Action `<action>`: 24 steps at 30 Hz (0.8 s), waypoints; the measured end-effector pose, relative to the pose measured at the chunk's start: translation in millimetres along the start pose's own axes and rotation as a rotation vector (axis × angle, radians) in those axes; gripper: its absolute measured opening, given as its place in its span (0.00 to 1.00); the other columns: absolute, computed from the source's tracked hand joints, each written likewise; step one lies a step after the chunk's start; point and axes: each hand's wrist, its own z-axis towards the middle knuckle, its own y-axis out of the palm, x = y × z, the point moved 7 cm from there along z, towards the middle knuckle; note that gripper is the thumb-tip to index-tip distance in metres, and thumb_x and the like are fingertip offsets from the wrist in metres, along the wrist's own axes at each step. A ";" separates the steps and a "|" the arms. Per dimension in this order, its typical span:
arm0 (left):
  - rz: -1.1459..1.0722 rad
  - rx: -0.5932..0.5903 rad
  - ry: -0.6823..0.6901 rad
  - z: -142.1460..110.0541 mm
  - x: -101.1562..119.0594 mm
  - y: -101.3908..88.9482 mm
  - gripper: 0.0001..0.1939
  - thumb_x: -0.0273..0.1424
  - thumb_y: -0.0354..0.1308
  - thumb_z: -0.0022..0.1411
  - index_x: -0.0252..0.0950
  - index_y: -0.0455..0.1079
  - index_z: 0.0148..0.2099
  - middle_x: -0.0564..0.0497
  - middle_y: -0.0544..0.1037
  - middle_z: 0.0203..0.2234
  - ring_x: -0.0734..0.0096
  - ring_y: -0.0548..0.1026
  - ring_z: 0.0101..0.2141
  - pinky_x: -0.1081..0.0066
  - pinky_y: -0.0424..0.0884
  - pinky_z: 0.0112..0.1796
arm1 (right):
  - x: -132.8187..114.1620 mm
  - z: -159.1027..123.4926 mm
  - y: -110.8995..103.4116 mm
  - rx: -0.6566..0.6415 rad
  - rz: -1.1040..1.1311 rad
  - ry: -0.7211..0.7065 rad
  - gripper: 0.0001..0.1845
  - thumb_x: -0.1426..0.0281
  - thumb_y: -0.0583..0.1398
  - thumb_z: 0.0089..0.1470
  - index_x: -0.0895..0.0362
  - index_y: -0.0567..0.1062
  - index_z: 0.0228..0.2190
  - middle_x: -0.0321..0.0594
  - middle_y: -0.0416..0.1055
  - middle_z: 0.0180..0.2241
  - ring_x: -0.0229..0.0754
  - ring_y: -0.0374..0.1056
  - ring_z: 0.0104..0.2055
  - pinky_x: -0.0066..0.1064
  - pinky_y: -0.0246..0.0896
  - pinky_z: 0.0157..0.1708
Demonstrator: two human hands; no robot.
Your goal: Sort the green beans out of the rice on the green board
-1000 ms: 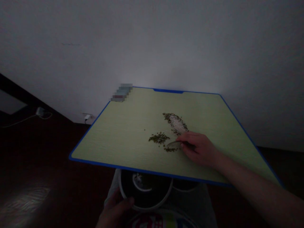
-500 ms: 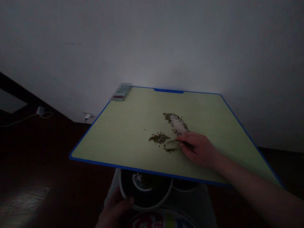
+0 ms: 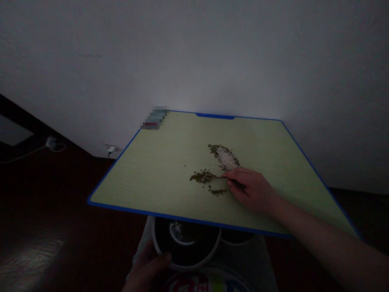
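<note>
My right hand (image 3: 253,190) is closed around a thin spoon (image 3: 219,177), which points left over the table. Its tip lies at the right edge of a small pile of green beans (image 3: 201,177). Just behind my fingers is a heap of white grains (image 3: 226,158), probably rice, with green beans along its edges. A short row of beans (image 3: 217,192) lies in front of the spoon. Below the table edge, my left hand (image 3: 150,265) grips the rim of a dark bowl (image 3: 216,247) on my lap, thumb on the near left side. The bowl's contents are too dark to make out.
The pale table (image 3: 146,174) has a blue rim and stands against a wall. A blurred-out flat object (image 3: 154,118) sits at its far left corner. Part of a second container (image 3: 238,237) shows under the table edge. A plug (image 3: 112,150) is in the wall at left.
The spoon has moved slightly away from me, from above the front row of beans to the right edge of the left pile. My left hand stays on the bowl.
</note>
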 end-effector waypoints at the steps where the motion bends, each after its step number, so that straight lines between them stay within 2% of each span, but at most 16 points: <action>1: 0.003 0.005 0.000 0.2 -0.2 -1.0 0.47 0.22 0.67 0.44 0.42 0.55 0.66 0.39 0.81 0.47 0.39 0.76 0.48 0.50 0.70 0.50 | 0.8 0.1 -1.0 0.011 -0.006 0.006 0.13 0.76 0.54 0.56 0.58 0.74 0.42 0.43 0.77 0.35 0.41 0.72 0.37 0.33 0.68 0.38; 7: -0.021 -0.028 0.019 1.4 -0.5 0.6 0.47 0.23 0.67 0.44 0.45 0.55 0.65 0.41 0.82 0.46 0.41 0.77 0.47 0.51 0.69 0.50 | 3.0 -1.2 -5.9 0.060 -0.009 0.020 0.13 0.76 0.55 0.56 0.57 0.74 0.42 0.43 0.76 0.35 0.41 0.72 0.36 0.33 0.68 0.37; 13: 0.008 0.028 0.025 -0.2 0.2 0.6 0.48 0.23 0.68 0.41 0.42 0.57 0.65 0.39 0.82 0.46 0.39 0.77 0.47 0.50 0.70 0.49 | -1.1 -0.3 -1.0 0.013 0.015 -0.011 0.13 0.76 0.55 0.55 0.57 0.74 0.42 0.43 0.76 0.35 0.40 0.72 0.36 0.32 0.68 0.37; 19: -0.011 0.003 0.055 0.5 1.1 2.3 0.49 0.23 0.68 0.43 0.42 0.54 0.66 0.40 0.82 0.46 0.39 0.76 0.47 0.50 0.70 0.49 | 2.4 0.5 -2.3 0.030 -0.019 0.007 0.13 0.76 0.55 0.56 0.57 0.75 0.42 0.43 0.77 0.34 0.41 0.73 0.36 0.33 0.68 0.37; 24: -0.039 -0.006 0.027 0.7 -0.9 2.2 0.50 0.22 0.67 0.44 0.43 0.51 0.67 0.42 0.83 0.43 0.41 0.76 0.48 0.51 0.70 0.50 | 3.8 0.9 -4.1 0.035 -0.016 0.042 0.14 0.76 0.55 0.55 0.57 0.75 0.41 0.42 0.77 0.34 0.41 0.73 0.36 0.31 0.68 0.37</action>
